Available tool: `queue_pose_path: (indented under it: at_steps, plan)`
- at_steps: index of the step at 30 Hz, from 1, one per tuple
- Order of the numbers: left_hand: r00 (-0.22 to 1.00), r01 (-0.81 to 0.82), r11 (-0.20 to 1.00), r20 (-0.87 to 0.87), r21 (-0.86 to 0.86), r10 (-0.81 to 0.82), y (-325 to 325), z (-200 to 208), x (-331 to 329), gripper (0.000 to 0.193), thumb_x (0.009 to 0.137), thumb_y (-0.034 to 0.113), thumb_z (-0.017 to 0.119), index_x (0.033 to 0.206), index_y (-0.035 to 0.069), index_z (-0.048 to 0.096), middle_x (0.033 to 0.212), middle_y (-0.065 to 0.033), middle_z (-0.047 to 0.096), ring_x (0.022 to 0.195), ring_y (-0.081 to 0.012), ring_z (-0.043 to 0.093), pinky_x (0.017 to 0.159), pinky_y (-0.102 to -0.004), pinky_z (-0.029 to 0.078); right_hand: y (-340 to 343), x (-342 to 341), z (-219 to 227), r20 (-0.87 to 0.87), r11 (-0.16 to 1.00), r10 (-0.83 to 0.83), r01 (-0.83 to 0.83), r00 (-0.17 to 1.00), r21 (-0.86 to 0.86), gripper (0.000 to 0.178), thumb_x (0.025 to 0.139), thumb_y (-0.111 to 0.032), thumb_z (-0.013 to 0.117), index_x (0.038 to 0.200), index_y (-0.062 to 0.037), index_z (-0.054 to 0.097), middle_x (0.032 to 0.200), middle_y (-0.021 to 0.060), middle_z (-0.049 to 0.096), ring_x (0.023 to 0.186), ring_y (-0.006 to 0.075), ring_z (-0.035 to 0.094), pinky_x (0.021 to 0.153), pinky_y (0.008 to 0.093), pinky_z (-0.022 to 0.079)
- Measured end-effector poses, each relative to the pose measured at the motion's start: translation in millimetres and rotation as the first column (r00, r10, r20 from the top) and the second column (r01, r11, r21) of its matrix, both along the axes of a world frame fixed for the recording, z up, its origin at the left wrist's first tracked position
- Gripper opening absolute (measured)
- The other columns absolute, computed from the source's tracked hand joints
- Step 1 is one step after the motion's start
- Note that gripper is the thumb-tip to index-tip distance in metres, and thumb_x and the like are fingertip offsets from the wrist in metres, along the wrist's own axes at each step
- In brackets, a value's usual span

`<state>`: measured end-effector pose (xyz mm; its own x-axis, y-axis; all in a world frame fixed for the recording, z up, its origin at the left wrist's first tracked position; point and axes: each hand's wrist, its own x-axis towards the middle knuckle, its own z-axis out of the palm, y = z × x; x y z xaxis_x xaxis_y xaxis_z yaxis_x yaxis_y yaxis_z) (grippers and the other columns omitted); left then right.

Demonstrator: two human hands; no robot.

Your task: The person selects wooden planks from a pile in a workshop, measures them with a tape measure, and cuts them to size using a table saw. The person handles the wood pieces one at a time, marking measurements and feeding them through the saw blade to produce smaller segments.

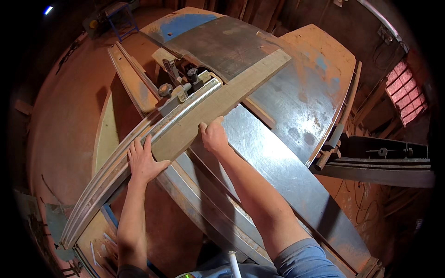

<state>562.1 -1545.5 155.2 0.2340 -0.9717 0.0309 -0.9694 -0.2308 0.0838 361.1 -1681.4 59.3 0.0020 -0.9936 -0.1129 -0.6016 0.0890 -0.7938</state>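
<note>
A long, flat wooden board (227, 98) lies slanted across a sliding table saw, its left edge along a silver fence rail (189, 105). At the board's near end is my left hand (143, 162), its fingers spread over the fence side and the thumb on the corner, so it spans that end. My right hand (214, 135) grips the board's right edge partway along, with the fingers bent; some fingertips are hidden beneath or behind the edge. A flip stop with black knobs (193, 76) sits on the fence beside the board.
The shiny metal saw table (273, 143) stretches to the right, with a thin wooden strip (259, 113) on it beyond the board. Dusty extension tables (320, 51) lie farther off. A dark rail (375, 171) juts out at right. Reddish dust covers the floor (65, 125).
</note>
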Motion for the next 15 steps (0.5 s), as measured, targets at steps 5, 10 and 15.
queue_pose_path:
  at_steps: [5, 10, 15]
  plan:
    - [1.000, 0.003, 1.000, -0.003, 0.008, -0.003, -5.5, -1.5, 3.1, 0.107, 0.058, 0.045, 0.084, 0.147, 0.003, 0.042, 0.146, -0.0252, 0.036, 0.137, -0.0410, 0.032, 0.116, -0.0520, 0.025, -4.3, 0.6, 0.4, 0.012, 1.000, 0.017, -0.016, 1.000, -0.023, 0.082, 0.097, -0.036, 0.057, 0.127, 0.0296, 0.019, 0.072, 0.0325, 0.065, 0.065, 0.0443, 0.069, 0.056, 0.0488, 0.055]
    - [1.000, -0.002, 1.000, -0.003, 0.014, 0.002, -9.1, -6.5, 9.3, 0.107, 0.059, 0.044, 0.084, 0.148, 0.003, 0.041, 0.146, -0.0249, 0.036, 0.137, -0.0408, 0.032, 0.117, -0.0520, 0.024, -6.1, 4.1, 7.6, 0.004, 0.999, 0.023, -0.023, 1.000, -0.027, 0.084, 0.097, -0.036, 0.056, 0.128, 0.0326, 0.018, 0.075, 0.0352, 0.065, 0.069, 0.0455, 0.069, 0.062, 0.0494, 0.056]
    - [0.999, -0.017, 0.999, -0.028, 0.048, 0.018, -15.1, -5.7, 8.0, 0.108, 0.058, 0.042, 0.085, 0.148, 0.003, 0.039, 0.148, -0.0273, 0.034, 0.139, -0.0440, 0.031, 0.116, -0.0529, 0.025, -11.4, 6.5, 2.0, 0.006, 0.999, 0.029, -0.029, 1.000, 0.015, 0.087, 0.098, -0.036, 0.055, 0.130, 0.0345, 0.014, 0.076, 0.0356, 0.065, 0.070, 0.0447, 0.070, 0.062, 0.0485, 0.056]
